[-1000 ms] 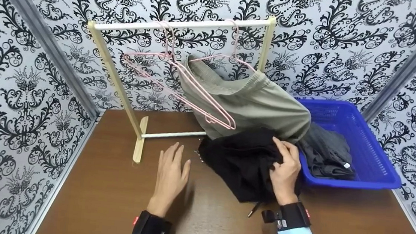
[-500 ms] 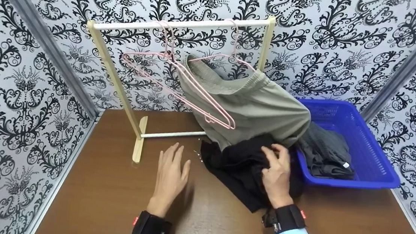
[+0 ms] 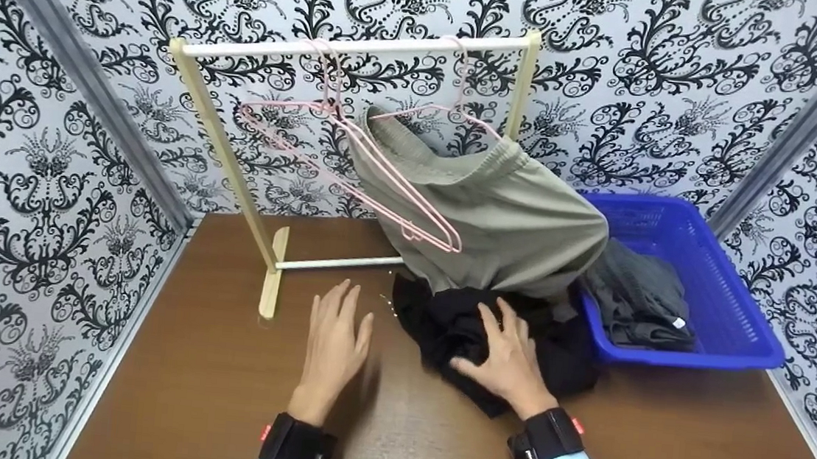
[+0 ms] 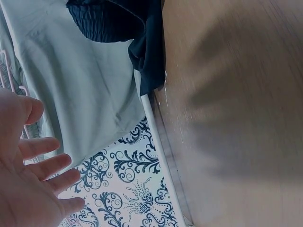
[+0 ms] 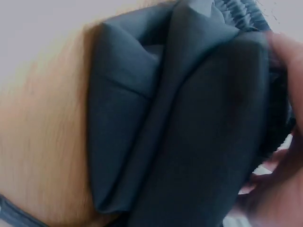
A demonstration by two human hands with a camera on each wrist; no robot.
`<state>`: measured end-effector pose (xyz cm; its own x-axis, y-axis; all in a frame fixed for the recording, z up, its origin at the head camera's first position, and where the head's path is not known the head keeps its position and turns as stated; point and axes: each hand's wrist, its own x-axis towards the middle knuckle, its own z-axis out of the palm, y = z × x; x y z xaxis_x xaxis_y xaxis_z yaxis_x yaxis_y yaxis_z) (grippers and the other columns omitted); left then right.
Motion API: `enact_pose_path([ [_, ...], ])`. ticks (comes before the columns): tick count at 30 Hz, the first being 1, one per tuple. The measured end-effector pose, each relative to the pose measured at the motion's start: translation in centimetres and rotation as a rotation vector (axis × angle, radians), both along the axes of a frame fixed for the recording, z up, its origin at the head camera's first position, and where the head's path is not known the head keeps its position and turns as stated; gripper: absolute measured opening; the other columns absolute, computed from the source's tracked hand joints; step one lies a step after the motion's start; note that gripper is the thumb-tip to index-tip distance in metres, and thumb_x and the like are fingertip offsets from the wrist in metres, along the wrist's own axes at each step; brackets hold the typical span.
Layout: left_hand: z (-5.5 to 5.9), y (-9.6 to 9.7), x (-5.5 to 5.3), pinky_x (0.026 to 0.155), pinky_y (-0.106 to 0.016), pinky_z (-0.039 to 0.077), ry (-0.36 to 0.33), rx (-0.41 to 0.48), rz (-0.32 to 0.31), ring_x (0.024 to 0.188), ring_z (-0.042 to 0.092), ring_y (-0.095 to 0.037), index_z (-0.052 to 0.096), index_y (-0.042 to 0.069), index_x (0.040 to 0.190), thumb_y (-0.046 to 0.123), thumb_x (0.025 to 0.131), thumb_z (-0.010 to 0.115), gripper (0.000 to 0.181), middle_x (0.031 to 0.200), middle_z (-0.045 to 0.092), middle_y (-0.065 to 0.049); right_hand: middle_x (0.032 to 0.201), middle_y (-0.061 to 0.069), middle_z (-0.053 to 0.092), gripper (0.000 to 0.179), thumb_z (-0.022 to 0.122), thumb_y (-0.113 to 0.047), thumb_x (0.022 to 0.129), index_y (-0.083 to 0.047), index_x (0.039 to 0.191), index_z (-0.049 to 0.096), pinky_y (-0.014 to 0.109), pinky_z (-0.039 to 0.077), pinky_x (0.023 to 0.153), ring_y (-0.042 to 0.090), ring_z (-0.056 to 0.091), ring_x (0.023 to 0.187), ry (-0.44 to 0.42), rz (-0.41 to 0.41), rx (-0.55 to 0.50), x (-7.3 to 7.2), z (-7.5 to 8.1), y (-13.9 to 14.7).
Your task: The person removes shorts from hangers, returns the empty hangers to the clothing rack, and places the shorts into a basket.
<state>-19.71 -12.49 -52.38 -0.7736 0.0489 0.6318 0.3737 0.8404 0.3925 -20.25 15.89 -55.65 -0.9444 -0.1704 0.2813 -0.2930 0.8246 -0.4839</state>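
A crumpled black garment (image 3: 444,329) with a gathered elastic band lies on the table below the rack. Over its front my right hand (image 3: 513,364) is spread, thumb apart from the fingers. In the right wrist view the folded black cloth (image 5: 189,132) fills the middle, with the right hand (image 5: 279,198) along its right edge. My left hand (image 3: 333,349) is to the left of the garment, palm inward, fingers extended and holding nothing. The left wrist view shows that hand (image 4: 28,179) with fingers apart, and the garment's elastic band (image 4: 104,23) at the top.
Khaki elastic-waist bottoms (image 3: 484,214) hang on a pink hanger from the rack's white rail (image 3: 247,47). More pink hangers (image 3: 383,183) hang left of them, jutting forward. A blue basket (image 3: 735,302) with dark grey clothing (image 3: 643,298) stands at the right. Patterned walls enclose the table.
My right hand has moved left and its fingers have spread. The black garment has dropped lower and bunched up, uncovering more of the khaki bottoms. My left hand has stayed in place.
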Motion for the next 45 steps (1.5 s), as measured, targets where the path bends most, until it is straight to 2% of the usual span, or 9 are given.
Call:
enact_pose_path([
  [2,0.0,0.0,0.0,0.116,-0.066,0.030,-0.001,0.002,0.001,0.130,0.054,-0.044,0.061,-0.009,0.133,0.013,0.096,0.068,0.043,0.139,0.058,-0.028,0.166,0.024,0.022,0.119,0.095,-0.051,0.065,-0.012,0.161,0.036,0.075,0.038,0.102,0.051,0.032,0.143,-0.084,0.007,0.019,0.1,0.0,-0.3],
  [5,0.0,0.0,0.0,0.116,-0.066,0.030,-0.006,0.002,0.001,0.130,0.054,-0.044,0.061,-0.009,0.133,0.012,0.095,0.068,0.043,0.139,0.058,-0.028,0.168,0.025,0.013,0.133,0.100,-0.047,0.058,-0.013,0.164,0.027,0.081,0.033,0.102,0.056,0.026,0.145,-0.168,0.002,0.082,0.0,-0.2,-0.6],
  [11,0.2,0.0,0.0,0.116,-0.066,0.029,-0.020,0.001,0.000,0.132,0.052,-0.045,0.061,-0.009,0.133,0.015,0.097,0.067,0.044,0.140,0.057,-0.028,0.166,0.030,0.013,0.132,0.102,-0.028,0.060,-0.012,0.165,0.023,0.084,0.037,0.093,0.067,0.029,0.138,-0.242,-0.027,0.155,-0.6,-0.5,-1.0],
  [18,0.3,0.1,0.0,0.116,-0.068,0.028,-0.032,0.009,0.002,0.132,0.052,-0.046,0.060,-0.008,0.135,0.015,0.096,0.068,0.045,0.141,0.056,-0.028,0.153,0.032,0.039,0.102,0.087,0.007,0.067,-0.009,0.157,0.042,0.066,0.055,0.073,0.058,0.054,0.112,-0.098,-0.040,0.161,-0.8,-0.5,-0.4],
  [24,0.3,0.1,0.0,0.114,-0.072,0.027,-0.033,0.007,0.007,0.131,0.052,-0.046,0.060,-0.007,0.135,0.015,0.097,0.068,0.045,0.142,0.056,-0.027,0.135,0.031,0.057,0.083,0.068,0.022,0.070,-0.007,0.147,0.056,0.058,0.057,0.072,0.054,0.063,0.098,0.087,-0.039,0.095,-0.9,-0.9,1.0],
  [31,0.3,0.3,0.1,0.114,-0.073,0.026,-0.047,0.016,0.005,0.133,0.051,-0.045,0.060,-0.006,0.135,0.017,0.098,0.067,0.045,0.142,0.056,-0.026,0.130,0.026,0.061,0.086,0.059,0.029,0.065,-0.008,0.143,0.061,0.053,0.057,0.081,0.048,0.065,0.108,0.174,0.006,-0.022,-1.0,-1.0,2.5],
  [38,0.0,1.1,0.1,0.111,-0.074,0.030,-0.047,-0.017,-0.023,0.132,0.051,-0.045,0.060,-0.006,0.135,0.016,0.097,0.068,0.045,0.142,0.056,-0.026,0.135,0.021,0.062,0.095,0.056,0.035,0.063,-0.013,0.144,0.062,0.034,0.052,0.067,0.039,0.065,0.117,0.205,-0.001,-0.155,-0.5,-0.1,3.8],
  [41,0.1,1.6,0.2,0.112,-0.072,0.030,-0.057,-0.048,-0.038,0.133,0.051,-0.045,0.059,-0.004,0.137,0.018,0.098,0.067,0.046,0.143,0.056,-0.026,0.135,0.020,0.062,0.096,0.054,0.037,0.062,-0.013,0.144,0.062,0.035,0.052,0.068,0.039,0.064,0.118,0.210,-0.004,-0.179,-0.3,0.5,4.3],
  [45,0.0,2.3,0.4,0.113,-0.071,0.031,-0.055,-0.068,-0.057,0.133,0.052,-0.045,0.059,-0.004,0.138,0.017,0.097,0.069,0.047,0.143,0.056,-0.025,0.130,0.021,0.064,0.094,0.051,0.037,0.061,-0.010,0.142,0.064,0.046,0.055,0.079,0.041,0.065,0.117,0.285,0.015,-0.206,-0.3,1.0,4.8],
])
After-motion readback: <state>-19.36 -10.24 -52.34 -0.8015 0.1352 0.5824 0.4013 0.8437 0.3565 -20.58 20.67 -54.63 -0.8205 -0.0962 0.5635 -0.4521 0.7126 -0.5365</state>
